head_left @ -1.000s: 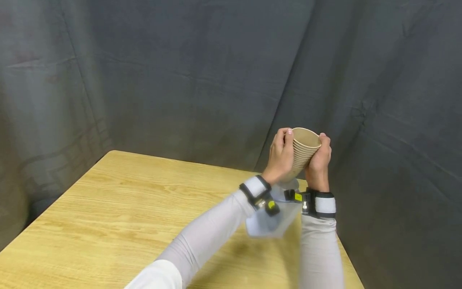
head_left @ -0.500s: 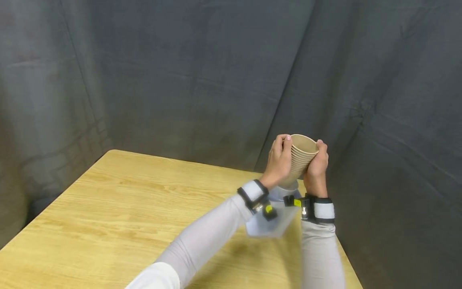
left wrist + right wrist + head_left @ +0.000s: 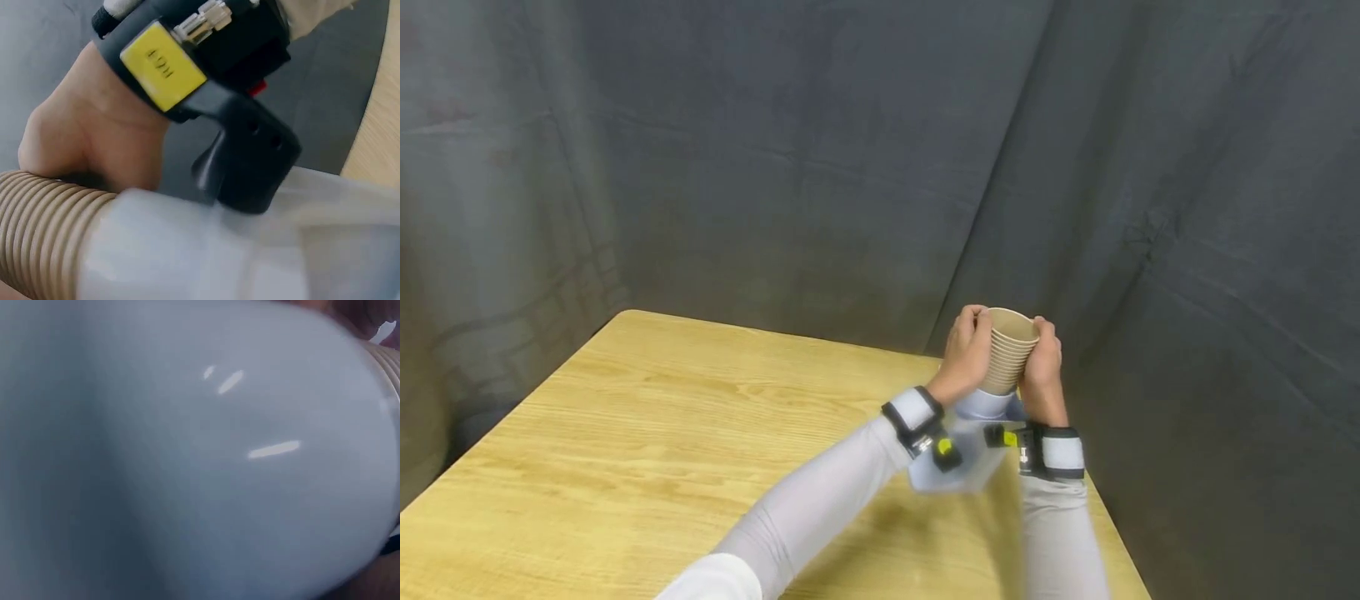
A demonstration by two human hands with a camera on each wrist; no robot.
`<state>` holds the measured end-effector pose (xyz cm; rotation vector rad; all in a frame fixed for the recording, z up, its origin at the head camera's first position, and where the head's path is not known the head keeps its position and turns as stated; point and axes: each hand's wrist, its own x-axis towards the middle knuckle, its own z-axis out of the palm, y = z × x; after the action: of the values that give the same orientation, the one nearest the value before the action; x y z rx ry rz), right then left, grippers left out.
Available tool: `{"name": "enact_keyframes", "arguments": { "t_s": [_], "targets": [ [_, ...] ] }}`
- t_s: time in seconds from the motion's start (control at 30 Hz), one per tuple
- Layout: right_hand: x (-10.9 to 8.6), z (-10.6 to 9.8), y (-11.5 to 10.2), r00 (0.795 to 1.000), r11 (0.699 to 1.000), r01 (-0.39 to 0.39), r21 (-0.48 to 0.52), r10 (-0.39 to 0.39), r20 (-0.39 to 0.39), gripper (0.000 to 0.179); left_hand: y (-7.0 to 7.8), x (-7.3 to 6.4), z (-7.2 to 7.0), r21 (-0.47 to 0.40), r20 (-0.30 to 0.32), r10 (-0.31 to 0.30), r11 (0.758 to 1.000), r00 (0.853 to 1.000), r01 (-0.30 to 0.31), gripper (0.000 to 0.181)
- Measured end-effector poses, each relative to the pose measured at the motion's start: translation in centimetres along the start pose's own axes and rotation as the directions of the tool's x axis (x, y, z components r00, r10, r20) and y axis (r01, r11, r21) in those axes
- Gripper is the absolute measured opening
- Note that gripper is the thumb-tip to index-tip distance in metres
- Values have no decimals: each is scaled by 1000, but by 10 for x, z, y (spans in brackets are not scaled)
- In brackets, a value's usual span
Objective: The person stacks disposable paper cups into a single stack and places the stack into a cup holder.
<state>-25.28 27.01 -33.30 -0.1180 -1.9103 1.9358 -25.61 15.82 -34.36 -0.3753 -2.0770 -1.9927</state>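
A stack of brown paper cups [image 3: 1006, 367] stands nearly upright, rims uppermost, at the table's far right in the head view. My left hand [image 3: 964, 354] grips its left side and my right hand [image 3: 1042, 371] its right side, thumbs near the top rim. The stack's lower end sits in the round opening of a whitish plastic holder [image 3: 985, 406]. In the left wrist view, the ribbed cup rims [image 3: 47, 228] meet the holder's smooth collar [image 3: 144, 250], with the right hand beyond. The holder's glossy wall [image 3: 250, 419] fills most of the right wrist view. The bottom cups are hidden inside it.
The holder has a pale translucent lower part [image 3: 955, 467] nearer me, partly behind the wrist cameras. It stands on a light wooden table [image 3: 662, 458] close to the right edge. Grey curtains [image 3: 812, 167] hang behind and at both sides.
Both hands have moved down and slightly left with the cup stack. The stack has sunk into the holder's opening and tilts less than before.
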Motion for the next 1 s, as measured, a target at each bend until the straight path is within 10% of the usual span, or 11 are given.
{"name": "enact_keyframes", "arguments": {
  "t_s": [0.47,0.77,1.0],
  "targets": [
    [-9,-28,14,967,966,-54,-254,114,227,52,-28,-9,-8,109,60,31,993,998,-37,43],
    [-9,-39,25,883,890,-183,-418,336,329,83,-44,-22,-6,179,11,15,984,1000,-16,49],
    [-15,-43,45,889,911,-145,-386,291,353,70,-62,-33,-8,146,22,14,989,1000,-17,50]
  ]
}}
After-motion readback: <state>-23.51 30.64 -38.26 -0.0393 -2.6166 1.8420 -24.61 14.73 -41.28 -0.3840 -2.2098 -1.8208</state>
